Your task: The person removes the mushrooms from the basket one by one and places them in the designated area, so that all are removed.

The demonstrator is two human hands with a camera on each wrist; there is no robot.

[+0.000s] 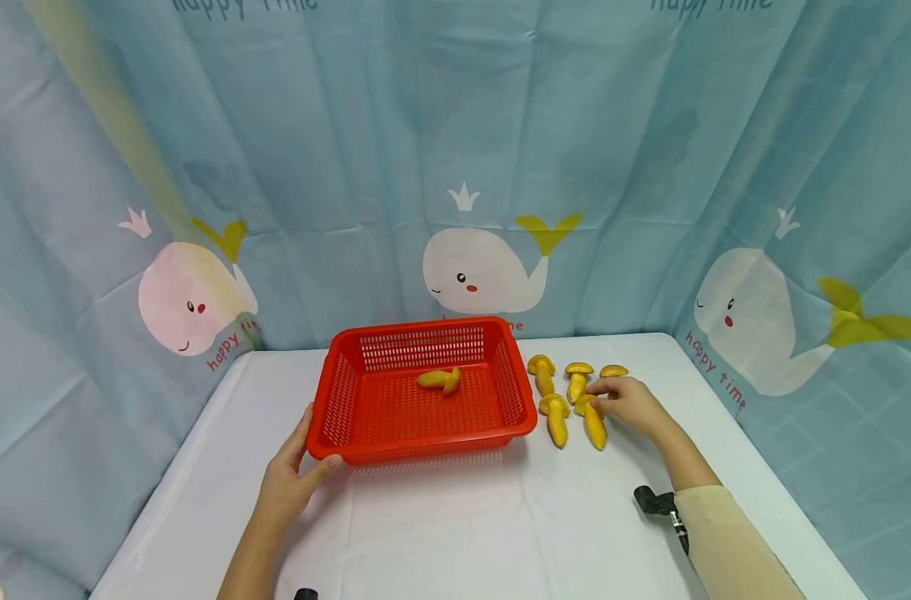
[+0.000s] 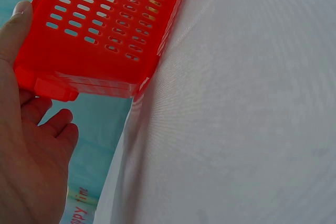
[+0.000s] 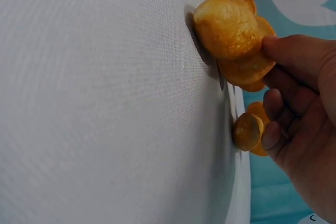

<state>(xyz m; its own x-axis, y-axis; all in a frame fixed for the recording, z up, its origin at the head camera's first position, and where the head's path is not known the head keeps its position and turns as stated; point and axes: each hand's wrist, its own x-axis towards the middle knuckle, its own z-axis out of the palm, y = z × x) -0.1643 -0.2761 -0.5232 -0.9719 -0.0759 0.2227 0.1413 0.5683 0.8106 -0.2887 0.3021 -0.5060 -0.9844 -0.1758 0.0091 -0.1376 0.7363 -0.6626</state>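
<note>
Right now, left hand fingers clasping basket corner; right hand fingers pinching mushroom on tabletop. Could slip out, grip being only at fingertips.

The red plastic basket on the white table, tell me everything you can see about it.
The red plastic basket is rectangular and shallow, with slotted walls, a perforated floor and a rolled rim. It sits upright and level on the white-covered table, left of five loose yellow toy mushrooms. One more yellow toy mushroom lies on its side inside, near the far wall. The left hand grips its near left corner, thumb over the rim; the left wrist view shows the fingers beneath.
</note>
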